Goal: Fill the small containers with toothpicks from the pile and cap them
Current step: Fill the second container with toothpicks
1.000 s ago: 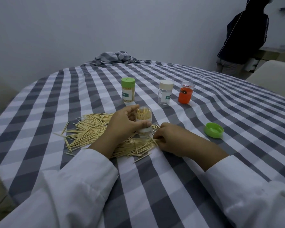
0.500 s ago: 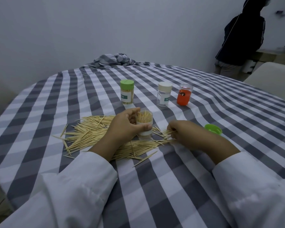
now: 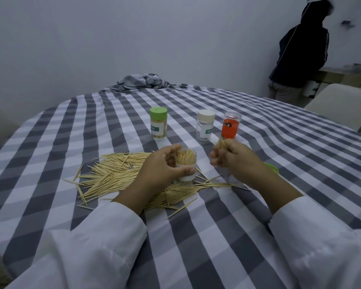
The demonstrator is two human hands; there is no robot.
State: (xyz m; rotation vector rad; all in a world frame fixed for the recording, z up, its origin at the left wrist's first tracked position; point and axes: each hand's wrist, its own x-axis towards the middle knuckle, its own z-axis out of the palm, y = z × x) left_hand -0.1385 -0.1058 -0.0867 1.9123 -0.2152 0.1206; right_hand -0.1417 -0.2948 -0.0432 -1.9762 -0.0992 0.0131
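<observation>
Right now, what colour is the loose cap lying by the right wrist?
Bright green. The loose cap shows, partly hidden behind the right wrist, in the head view.

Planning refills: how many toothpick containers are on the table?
4: a green-capped one, a white-capped one and an orange one in the back row, and an open one held by the left hand.

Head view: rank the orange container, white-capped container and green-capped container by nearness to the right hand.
From the right hand:
1. Orange container, just beyond it.
2. White-capped container, beyond, slightly left.
3. Green-capped container, farthest left.
</observation>
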